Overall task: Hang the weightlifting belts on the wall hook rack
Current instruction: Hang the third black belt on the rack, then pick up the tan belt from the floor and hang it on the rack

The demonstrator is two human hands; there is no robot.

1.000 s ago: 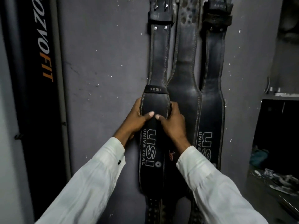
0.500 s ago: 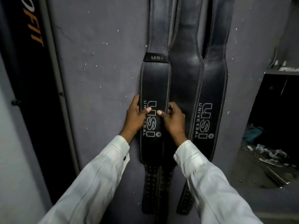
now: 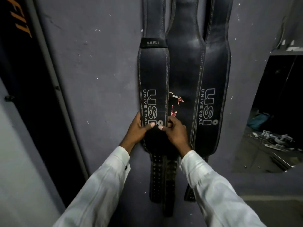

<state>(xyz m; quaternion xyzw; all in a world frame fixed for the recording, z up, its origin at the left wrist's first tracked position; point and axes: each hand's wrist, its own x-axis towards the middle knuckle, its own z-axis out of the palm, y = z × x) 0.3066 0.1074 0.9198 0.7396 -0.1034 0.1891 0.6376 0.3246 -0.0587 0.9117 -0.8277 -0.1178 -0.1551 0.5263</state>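
Grey wall, three belts; left hand, right hand, fingers clamped on leftmost belt

The lone head-worn camera looked forward and slightly down from close by at the left belt, which hung just left of frame centre against the wall.
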